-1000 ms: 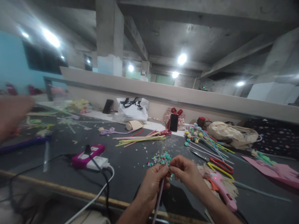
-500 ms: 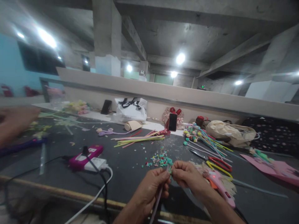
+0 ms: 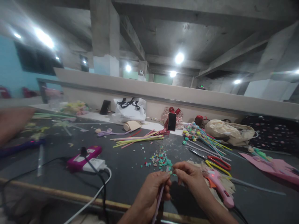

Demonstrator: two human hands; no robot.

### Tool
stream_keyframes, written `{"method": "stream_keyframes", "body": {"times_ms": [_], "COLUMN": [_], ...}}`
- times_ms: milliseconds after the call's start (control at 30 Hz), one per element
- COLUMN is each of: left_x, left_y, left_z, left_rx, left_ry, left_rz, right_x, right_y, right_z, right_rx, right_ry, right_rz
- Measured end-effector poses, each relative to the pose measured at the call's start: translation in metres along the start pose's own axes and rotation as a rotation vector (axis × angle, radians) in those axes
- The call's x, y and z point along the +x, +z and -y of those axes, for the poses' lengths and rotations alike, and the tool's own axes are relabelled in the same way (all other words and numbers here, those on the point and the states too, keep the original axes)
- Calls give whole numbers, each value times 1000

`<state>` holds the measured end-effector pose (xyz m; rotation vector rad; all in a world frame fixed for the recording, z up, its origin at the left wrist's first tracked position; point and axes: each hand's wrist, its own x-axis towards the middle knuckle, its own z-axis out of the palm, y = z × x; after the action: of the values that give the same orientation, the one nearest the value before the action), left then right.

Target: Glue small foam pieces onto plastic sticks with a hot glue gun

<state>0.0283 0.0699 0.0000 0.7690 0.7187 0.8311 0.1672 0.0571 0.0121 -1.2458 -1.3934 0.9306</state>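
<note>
My left hand is closed around a thin lilac stem. The stem slants up from the bottom edge, and its upper tip comes out between thumb and forefinger. Just right of that tip is my right hand, its thumb and forefinger slightly apart and nothing clearly visible between them. Behind the fingertips lies a pile of small coloured bits, mostly teal with some red, yellow and pink. The palm side of my right hand is hidden.
At right lie red-and-yellow-handled scissors, a pink glue gun and stems with coloured tips. Yellow and pink stems lie beyond the pile. A magenta power strip trails cables at left. Another person's blurred hand is at far left.
My right hand has drawn back slightly from the stem's tip, and its fingers have loosened. My left hand still holds the stem. The view has shifted slightly.
</note>
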Motion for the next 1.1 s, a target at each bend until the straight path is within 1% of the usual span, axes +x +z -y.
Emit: {"method": "stream_keyframes", "body": {"times_ms": [100,200,300,400,600,700,800,867,933,1100], "left_x": [-1,-1,-1,-2,-2,-3,-6,-8,-10,-9], "left_y": [1,0,-1,0,1,2,3,5,6,7], "left_z": [0,1,1,0,2,3,4,4,5,5], "left_rx": [-1,2,-19,-22,78,140,286,398,490,663], "left_ry": [-11,-29,-41,-35,-33,-32,-12,-9,-25,-75], "left_rz": [-5,4,2,6,15,-8,-21,-16,-7,48], "right_x": [-3,-5,-6,-9,-14,-17,-19,-20,-19,-17], "right_y": [-2,-1,0,1,-1,-10,-24,-32,-38,-46], "right_z": [3,3,4,5,10,16,24,30,34,39], "right_rx": [-162,-268,-397,-476,-561,-603,-642,-661,-672,-754], "right_ry": [-159,-232,-290,-333,-374,-398,-425,-451,-473,-491], "right_rz": [-2,41,34,23,13,8,12,61,143,340]}}
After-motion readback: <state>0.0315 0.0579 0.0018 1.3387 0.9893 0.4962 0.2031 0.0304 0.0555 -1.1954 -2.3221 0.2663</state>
